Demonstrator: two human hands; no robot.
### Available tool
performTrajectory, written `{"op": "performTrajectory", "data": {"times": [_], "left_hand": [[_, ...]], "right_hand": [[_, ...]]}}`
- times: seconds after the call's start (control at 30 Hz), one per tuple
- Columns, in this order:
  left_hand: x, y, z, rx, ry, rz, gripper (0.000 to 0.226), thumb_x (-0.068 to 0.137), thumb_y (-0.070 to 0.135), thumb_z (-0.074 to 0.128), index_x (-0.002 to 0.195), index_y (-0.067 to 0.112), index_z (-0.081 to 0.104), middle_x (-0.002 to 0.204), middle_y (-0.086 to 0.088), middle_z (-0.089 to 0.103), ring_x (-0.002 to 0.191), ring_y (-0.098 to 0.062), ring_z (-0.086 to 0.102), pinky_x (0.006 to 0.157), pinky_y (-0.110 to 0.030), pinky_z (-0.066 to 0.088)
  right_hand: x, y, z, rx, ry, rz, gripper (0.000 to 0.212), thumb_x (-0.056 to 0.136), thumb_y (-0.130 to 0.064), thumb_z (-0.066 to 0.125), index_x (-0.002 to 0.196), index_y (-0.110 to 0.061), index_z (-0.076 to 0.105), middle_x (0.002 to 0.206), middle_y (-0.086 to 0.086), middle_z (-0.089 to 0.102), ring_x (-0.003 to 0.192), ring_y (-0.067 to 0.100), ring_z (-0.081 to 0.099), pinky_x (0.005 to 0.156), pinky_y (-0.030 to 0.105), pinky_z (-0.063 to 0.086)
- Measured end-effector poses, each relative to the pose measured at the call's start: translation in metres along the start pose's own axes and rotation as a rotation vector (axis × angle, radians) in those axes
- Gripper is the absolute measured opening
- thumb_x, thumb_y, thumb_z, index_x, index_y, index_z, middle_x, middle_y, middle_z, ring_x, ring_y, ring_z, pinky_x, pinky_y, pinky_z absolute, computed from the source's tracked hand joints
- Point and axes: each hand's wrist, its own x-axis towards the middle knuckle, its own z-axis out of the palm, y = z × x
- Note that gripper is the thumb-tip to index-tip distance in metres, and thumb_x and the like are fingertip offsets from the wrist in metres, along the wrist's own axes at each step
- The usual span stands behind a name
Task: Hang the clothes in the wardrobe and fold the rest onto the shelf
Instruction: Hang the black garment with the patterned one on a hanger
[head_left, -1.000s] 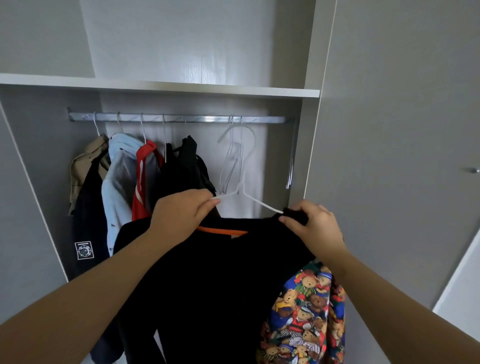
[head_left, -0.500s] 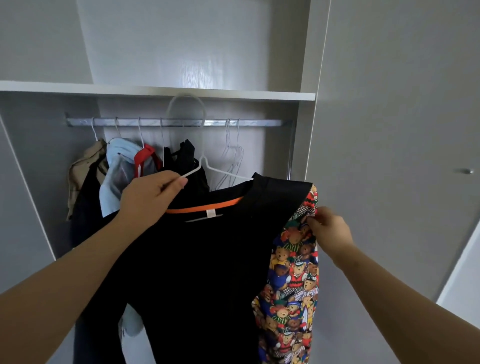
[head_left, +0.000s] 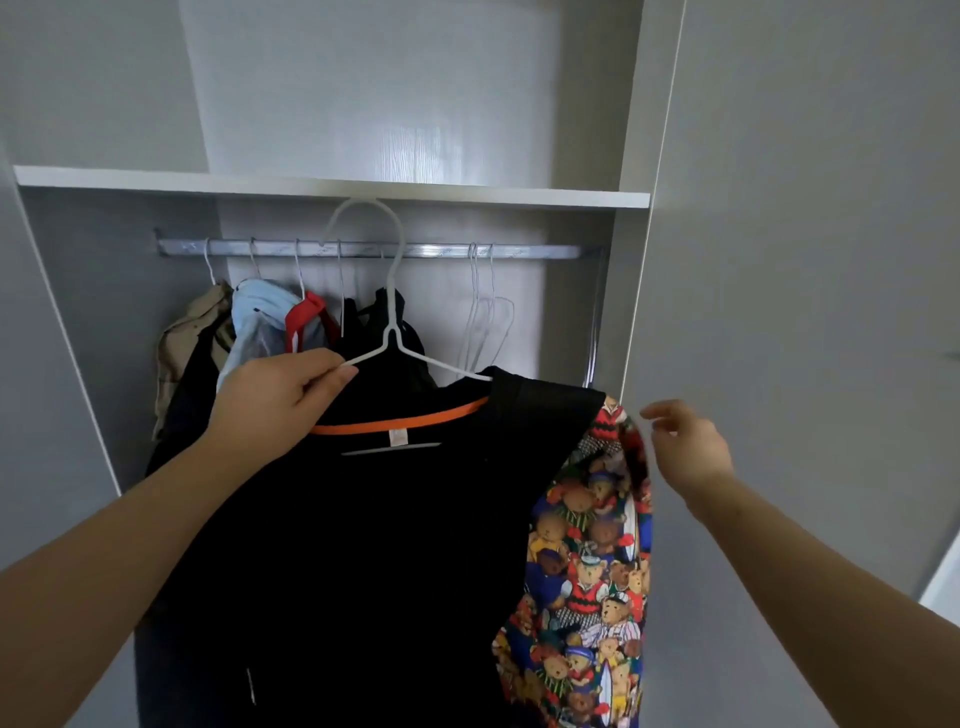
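A black garment (head_left: 395, 530) with an orange neckline and teddy-bear print sleeve (head_left: 592, 561) hangs on a white wire hanger (head_left: 389, 332). My left hand (head_left: 280, 400) grips the hanger's left arm together with the garment's shoulder, holding it up in front of the wardrobe. The hanger's hook sits in front of the metal rail (head_left: 374, 249), its top near the shelf edge; whether it rests on the rail is unclear. My right hand (head_left: 685, 447) hovers just right of the printed sleeve, fingers loosely bent, holding nothing.
Several clothes hang at the rail's left: a beige one (head_left: 192, 332), a light blue one (head_left: 260, 317), a red one (head_left: 306, 322), a black one. Empty white hangers (head_left: 488, 317) hang at the right. A white shelf (head_left: 332, 187) lies above; a wardrobe door (head_left: 810, 260) stands at right.
The garment on its hanger has gone up, its hook now level with the rail. My right hand has let go of the printed sleeve and moved slightly right.
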Motion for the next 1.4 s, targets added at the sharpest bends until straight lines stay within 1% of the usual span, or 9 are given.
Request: {"op": "performTrajectory", "data": {"times": [0.1, 0.2, 0.3, 0.5, 0.63, 0.73, 0.87, 1.07, 1.4], "left_hand": [[0.003, 0.008, 0.008, -0.020, -0.076, 0.018, 0.030, 0.093, 0.038, 0.052, 0.084, 0.015, 0.069, 0.061, 0.000, 0.062, 0.054, -0.007, 0.052, 0.049, -0.022, 0.037], [0.003, 0.020, 0.018, -0.086, -0.155, 0.044, 0.048, 0.084, 0.056, 0.037, 0.086, 0.020, 0.068, 0.070, 0.002, 0.066, 0.067, -0.013, 0.061, 0.060, -0.032, 0.047], [0.004, 0.031, 0.031, -0.084, -0.161, 0.046, 0.033, 0.089, 0.051, 0.045, 0.085, 0.025, 0.067, 0.069, 0.007, 0.064, 0.068, -0.009, 0.060, 0.058, -0.021, 0.041], [-0.006, 0.036, 0.055, -0.156, -0.393, -0.084, 0.020, 0.091, 0.040, 0.051, 0.087, 0.027, 0.066, 0.074, 0.009, 0.062, 0.073, -0.006, 0.057, 0.067, -0.024, 0.042], [-0.009, 0.035, 0.072, -0.198, -0.582, -0.063, 0.018, 0.093, 0.026, 0.054, 0.102, 0.019, 0.067, 0.087, 0.008, 0.055, 0.080, -0.007, 0.053, 0.077, -0.018, 0.042], [-0.007, 0.030, 0.078, -0.227, -0.548, -0.123, 0.017, 0.092, 0.021, 0.056, 0.104, 0.017, 0.066, 0.091, 0.006, 0.057, 0.081, -0.007, 0.054, 0.077, -0.016, 0.042], [-0.005, 0.023, 0.086, -0.251, -0.536, -0.231, 0.016, 0.093, 0.021, 0.053, 0.102, 0.019, 0.065, 0.098, 0.005, 0.061, 0.091, -0.009, 0.056, 0.082, -0.020, 0.043], [-0.003, 0.014, 0.105, -0.305, -0.493, -0.383, 0.014, 0.094, 0.020, 0.050, 0.095, 0.025, 0.063, 0.092, 0.011, 0.059, 0.084, -0.004, 0.054, 0.065, -0.009, 0.037], [0.026, -0.009, 0.141, -0.227, -0.494, -0.419, 0.022, 0.095, 0.019, 0.045, 0.106, 0.019, 0.064, 0.106, 0.000, 0.063, 0.096, -0.018, 0.060, 0.089, -0.036, 0.050]], "right_hand": [[-0.011, -0.020, 0.008, -0.012, 0.060, -0.204, 0.026, 0.095, -0.012, 0.043, 0.110, -0.018, 0.064, 0.113, 0.010, 0.065, 0.109, 0.035, 0.054, 0.095, 0.045, 0.043], [-0.026, -0.042, 0.020, -0.142, -0.189, -0.431, 0.036, 0.096, -0.041, 0.042, 0.092, -0.013, 0.065, 0.093, 0.010, 0.067, 0.091, 0.028, 0.059, 0.082, 0.036, 0.045], [-0.032, -0.048, 0.029, -0.263, -0.372, -0.474, 0.055, 0.091, -0.056, 0.036, 0.078, -0.007, 0.057, 0.075, 0.012, 0.060, 0.074, 0.027, 0.058, 0.069, 0.039, 0.047], [-0.028, -0.032, 0.028, -0.106, -0.501, -0.295, 0.059, 0.088, -0.052, 0.050, 0.076, 0.005, 0.058, 0.059, 0.004, 0.045, 0.054, 0.013, 0.043, 0.056, 0.027, 0.036], [-0.031, -0.017, 0.026, -0.135, -0.551, -0.123, 0.051, 0.086, -0.053, 0.054, 0.071, -0.005, 0.063, 0.049, -0.006, 0.045, 0.043, 0.007, 0.040, 0.045, 0.018, 0.033], [-0.032, -0.002, 0.022, -0.139, -0.544, 0.003, 0.051, 0.088, -0.047, 0.057, 0.077, 0.001, 0.067, 0.060, 0.002, 0.051, 0.052, 0.013, 0.046, 0.053, 0.021, 0.036], [-0.032, 0.016, 0.015, -0.126, -0.473, 0.160, 0.039, 0.091, -0.034, 0.057, 0.061, -0.010, 0.057, 0.057, 0.001, 0.050, 0.048, 0.011, 0.044, 0.043, 0.014, 0.033], [-0.025, 0.021, 0.004, 0.056, -0.405, 0.294, 0.026, 0.090, -0.013, 0.057, 0.065, -0.005, 0.059, 0.067, 0.009, 0.055, 0.059, 0.017, 0.049, 0.054, 0.027, 0.037], [0.001, 0.002, 0.051, 0.292, -0.396, 0.353, 0.020, 0.089, -0.007, 0.058, 0.071, 0.001, 0.062, 0.057, 0.011, 0.059, 0.042, 0.018, 0.057, 0.046, 0.020, 0.046]]}}
